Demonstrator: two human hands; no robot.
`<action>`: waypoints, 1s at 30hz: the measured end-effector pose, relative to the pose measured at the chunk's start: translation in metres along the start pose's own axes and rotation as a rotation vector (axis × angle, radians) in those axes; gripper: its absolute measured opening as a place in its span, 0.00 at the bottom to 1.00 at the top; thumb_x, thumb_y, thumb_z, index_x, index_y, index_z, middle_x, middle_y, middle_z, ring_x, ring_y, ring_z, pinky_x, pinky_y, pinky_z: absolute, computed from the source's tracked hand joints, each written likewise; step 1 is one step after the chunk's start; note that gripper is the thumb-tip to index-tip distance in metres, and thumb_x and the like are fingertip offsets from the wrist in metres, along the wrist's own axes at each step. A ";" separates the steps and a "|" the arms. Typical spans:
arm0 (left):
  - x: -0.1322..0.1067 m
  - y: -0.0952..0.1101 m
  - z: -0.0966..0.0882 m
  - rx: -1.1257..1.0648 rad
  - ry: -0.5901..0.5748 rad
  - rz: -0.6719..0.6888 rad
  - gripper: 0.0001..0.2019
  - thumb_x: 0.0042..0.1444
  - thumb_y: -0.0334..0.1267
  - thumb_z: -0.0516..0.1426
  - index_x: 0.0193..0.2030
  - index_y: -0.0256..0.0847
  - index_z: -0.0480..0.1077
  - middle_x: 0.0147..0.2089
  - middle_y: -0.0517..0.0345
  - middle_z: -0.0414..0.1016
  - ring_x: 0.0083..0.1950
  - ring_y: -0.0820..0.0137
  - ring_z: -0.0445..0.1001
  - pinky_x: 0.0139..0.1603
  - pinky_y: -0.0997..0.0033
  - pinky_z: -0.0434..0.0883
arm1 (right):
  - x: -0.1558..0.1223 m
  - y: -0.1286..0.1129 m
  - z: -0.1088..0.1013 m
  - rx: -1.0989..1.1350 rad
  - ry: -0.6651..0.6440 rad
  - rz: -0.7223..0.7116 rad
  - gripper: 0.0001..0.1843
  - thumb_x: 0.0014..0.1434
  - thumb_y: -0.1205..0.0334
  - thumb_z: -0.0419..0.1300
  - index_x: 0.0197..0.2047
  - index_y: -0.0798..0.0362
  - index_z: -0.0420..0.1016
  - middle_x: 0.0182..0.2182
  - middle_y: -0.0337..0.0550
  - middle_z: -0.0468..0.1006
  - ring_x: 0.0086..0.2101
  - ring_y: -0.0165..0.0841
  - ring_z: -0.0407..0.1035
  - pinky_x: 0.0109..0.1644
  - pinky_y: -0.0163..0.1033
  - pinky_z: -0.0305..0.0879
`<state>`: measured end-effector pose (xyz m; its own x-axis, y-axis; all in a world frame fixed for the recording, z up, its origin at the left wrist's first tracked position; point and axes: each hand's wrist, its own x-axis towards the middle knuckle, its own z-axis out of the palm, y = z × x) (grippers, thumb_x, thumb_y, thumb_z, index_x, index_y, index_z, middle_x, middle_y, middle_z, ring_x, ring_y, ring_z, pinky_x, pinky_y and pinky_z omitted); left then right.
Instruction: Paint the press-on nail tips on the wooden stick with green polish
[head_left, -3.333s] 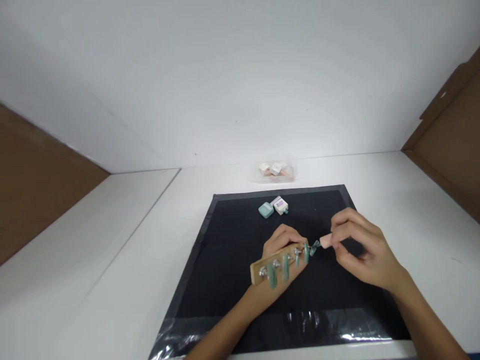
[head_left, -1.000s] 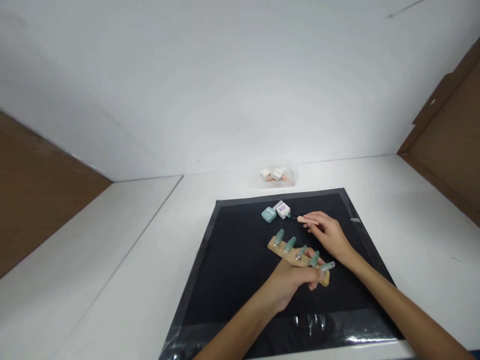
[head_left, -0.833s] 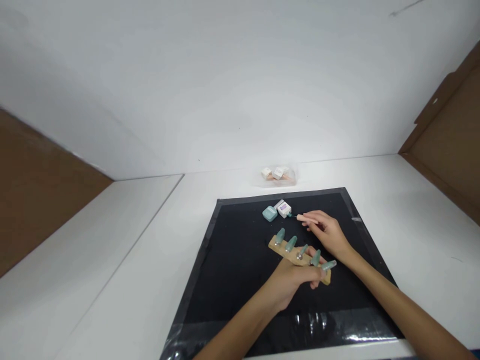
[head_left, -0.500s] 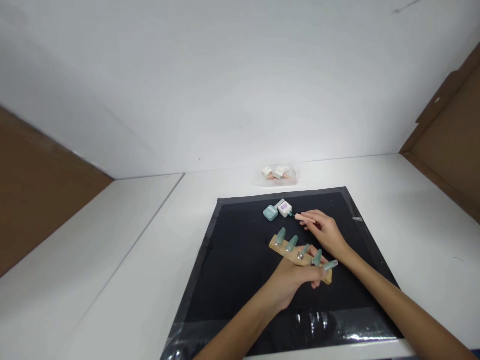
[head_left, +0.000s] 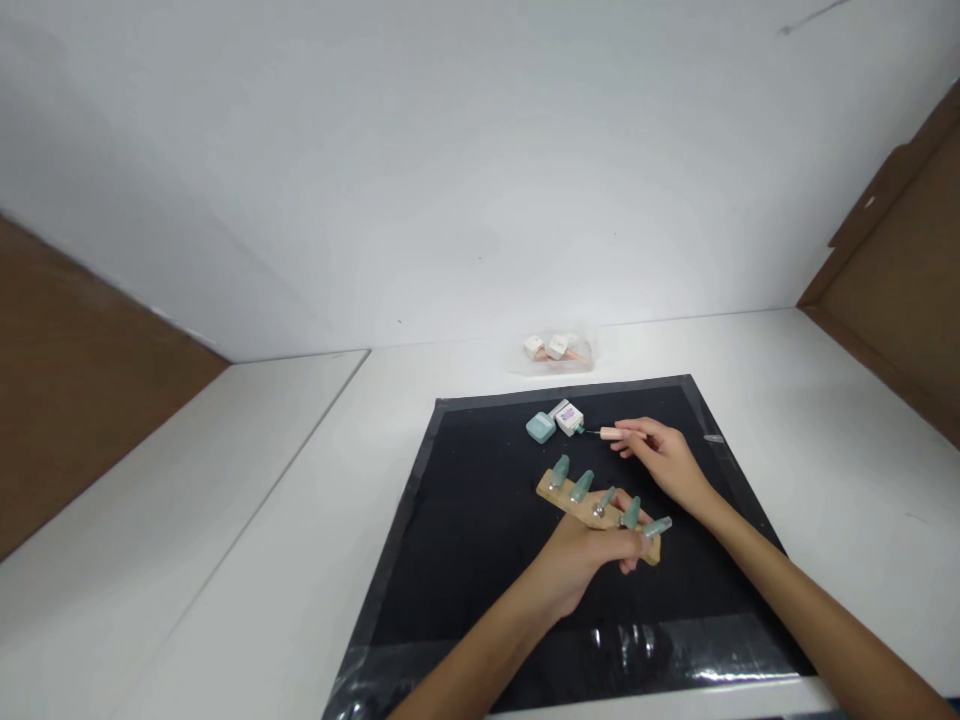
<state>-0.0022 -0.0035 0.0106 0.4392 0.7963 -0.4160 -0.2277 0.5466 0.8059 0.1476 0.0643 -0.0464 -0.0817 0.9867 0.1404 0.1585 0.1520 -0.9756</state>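
Observation:
My left hand [head_left: 585,560] grips a wooden nail stand [head_left: 550,487] near its right end, thumb over the front. Several green false nails [head_left: 582,485] stand in a row on it; the rightmost nail [head_left: 658,528] looks partly clear towards its tip. Between the fingertips of my right hand [head_left: 662,455] is a nail polish brush [head_left: 616,434] with a pale pink handle. Its thin dark bristle end points left at the neck of a white polish bottle [head_left: 569,419], which lies tilted on the mat. A teal square block [head_left: 541,427], perhaps a cap or pot, touches the bottle's left side.
A clear plastic tray [head_left: 555,364] with white bottles and pink handles stands behind the black mat [head_left: 465,500]. One clear false nail [head_left: 713,438] lies at the mat's right edge. Brown cardboard panels [head_left: 900,270] flank the white table.
My right hand has drawn the brush a little to the right, and more of its thin stem shows outside the bottle neck. The left hand and stand have barely shifted.

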 end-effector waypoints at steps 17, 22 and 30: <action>-0.001 0.016 -0.007 0.010 0.190 0.281 0.09 0.36 0.32 0.63 0.21 0.38 0.65 0.22 0.64 0.67 0.22 0.77 0.61 0.24 0.75 0.57 | -0.024 -0.071 -0.040 0.032 -0.111 -0.268 0.11 0.61 0.54 0.58 0.39 0.48 0.79 0.26 0.38 0.71 0.25 0.28 0.66 0.29 0.35 0.65; -0.001 0.014 -0.010 0.133 0.251 0.329 0.08 0.38 0.34 0.62 0.24 0.40 0.66 0.20 0.67 0.65 0.22 0.77 0.62 0.25 0.75 0.60 | -0.030 -0.076 -0.040 0.047 -0.103 -0.411 0.05 0.61 0.60 0.59 0.38 0.48 0.75 0.31 0.40 0.68 0.28 0.30 0.67 0.27 0.36 0.66; 0.002 0.015 -0.010 0.323 0.263 0.495 0.06 0.38 0.34 0.61 0.20 0.39 0.67 0.27 0.62 0.66 0.26 0.73 0.67 0.29 0.70 0.66 | -0.032 -0.081 -0.037 -0.099 -0.050 -0.533 0.07 0.59 0.71 0.56 0.34 0.48 0.68 0.30 0.39 0.64 0.31 0.32 0.64 0.30 0.37 0.62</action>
<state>-0.0138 0.0094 0.0177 0.1124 0.9935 -0.0186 -0.0573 0.0252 0.9980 0.1735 0.0227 0.0343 -0.2225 0.7678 0.6008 0.1737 0.6376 -0.7505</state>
